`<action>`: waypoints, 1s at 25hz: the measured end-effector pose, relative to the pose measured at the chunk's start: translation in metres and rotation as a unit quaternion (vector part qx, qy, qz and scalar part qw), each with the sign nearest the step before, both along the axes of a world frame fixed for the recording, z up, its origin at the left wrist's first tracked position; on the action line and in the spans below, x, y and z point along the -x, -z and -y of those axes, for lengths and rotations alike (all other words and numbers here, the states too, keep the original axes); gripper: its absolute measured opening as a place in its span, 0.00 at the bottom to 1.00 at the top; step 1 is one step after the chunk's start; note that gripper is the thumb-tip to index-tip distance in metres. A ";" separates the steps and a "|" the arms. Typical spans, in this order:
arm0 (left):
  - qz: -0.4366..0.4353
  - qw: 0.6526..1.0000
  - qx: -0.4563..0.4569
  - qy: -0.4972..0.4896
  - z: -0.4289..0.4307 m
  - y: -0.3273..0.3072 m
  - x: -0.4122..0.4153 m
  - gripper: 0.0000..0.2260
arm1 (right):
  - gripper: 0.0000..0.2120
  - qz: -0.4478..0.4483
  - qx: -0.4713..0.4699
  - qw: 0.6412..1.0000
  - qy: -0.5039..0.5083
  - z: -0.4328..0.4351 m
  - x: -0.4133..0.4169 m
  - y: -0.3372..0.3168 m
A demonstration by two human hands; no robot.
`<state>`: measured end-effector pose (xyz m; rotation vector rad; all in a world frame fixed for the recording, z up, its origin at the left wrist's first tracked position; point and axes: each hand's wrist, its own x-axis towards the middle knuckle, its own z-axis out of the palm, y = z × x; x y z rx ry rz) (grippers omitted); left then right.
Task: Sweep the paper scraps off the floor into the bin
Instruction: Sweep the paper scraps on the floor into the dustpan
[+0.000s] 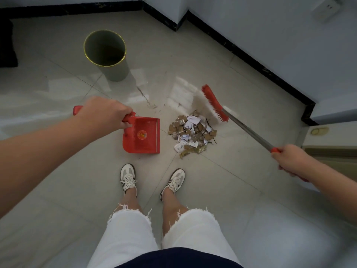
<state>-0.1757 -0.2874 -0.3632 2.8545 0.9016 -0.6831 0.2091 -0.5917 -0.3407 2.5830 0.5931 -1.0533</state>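
Note:
A pile of white and brown paper scraps [192, 131] lies on the tiled floor in front of my feet. My left hand [105, 111] grips the handle of a red dustpan [143, 135], which sits just left of the pile with its open edge facing it. My right hand [289, 158] holds the metal handle of a red broom [213, 102]; its bristle head rests on the floor just behind and to the right of the scraps. A grey-green bin [116, 71] with a yellow rim stands upright at the back left, with nothing showing inside it.
White walls with a black skirting [249, 57] form a corner behind and to the right of the pile. A dark object [6, 45] sits at the far left edge. My two feet in white sneakers [128, 176] stand just below the dustpan and pile.

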 end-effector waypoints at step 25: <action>0.132 0.990 0.028 0.031 -0.058 0.038 -0.003 0.13 | 0.15 -0.225 -0.082 0.952 0.192 -0.099 0.201 0.054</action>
